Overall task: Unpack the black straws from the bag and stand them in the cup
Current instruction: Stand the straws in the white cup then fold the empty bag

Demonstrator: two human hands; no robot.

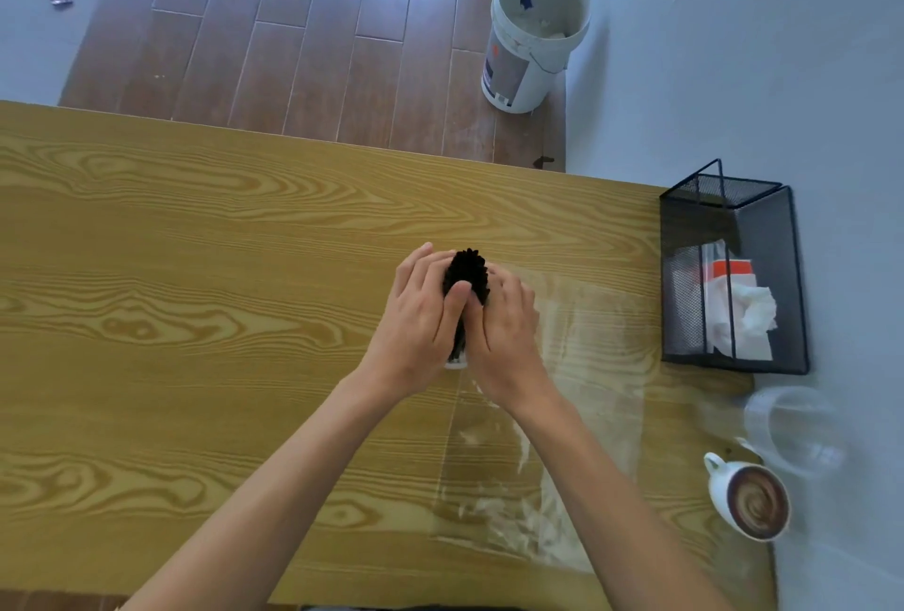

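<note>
A thick bundle of black straws [467, 270] stands upright near the middle of the wooden table [195, 268]. My left hand [423, 317] and my right hand [504, 322] press around it from both sides, thumbs at the front. The straws' lower ends sit in a small clear cup [456, 362], mostly hidden between my wrists. A clear plastic bag [562, 463] lies flat and crumpled on the table to the right of my right arm.
A black mesh basket [734, 278] with tissues stands at the table's right edge. A clear glass [787, 429] and a white cup of coffee [753, 500] sit near the front right corner. A white bucket [533, 33] is on the floor beyond.
</note>
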